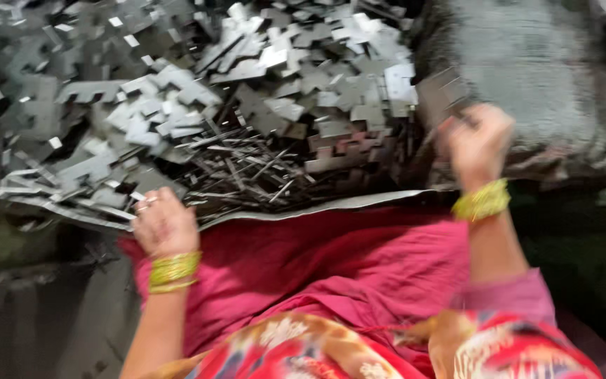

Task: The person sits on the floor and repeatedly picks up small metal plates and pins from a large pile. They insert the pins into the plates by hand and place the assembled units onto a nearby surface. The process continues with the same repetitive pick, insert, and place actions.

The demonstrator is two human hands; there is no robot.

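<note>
A big heap of flat stamped metal pieces (198, 98) with notched edges fills the upper left and middle. My left hand (164, 224) rests at the heap's near edge, fingers curled down among thin metal strips (247, 165); whether it grips any is hidden. My right hand (477, 144) is raised at the right, closed on a flat grey metal piece (442, 95) that sticks up and left from the fingers. Both wrists wear yellow bangles. The picture is motion-blurred.
A grey rough block or sack (527, 77) stands behind my right hand at the upper right. Pink cloth (331, 260) covers my lap below the heap. A thin metal sheet edge (331, 205) borders the heap. Dark floor lies at the left.
</note>
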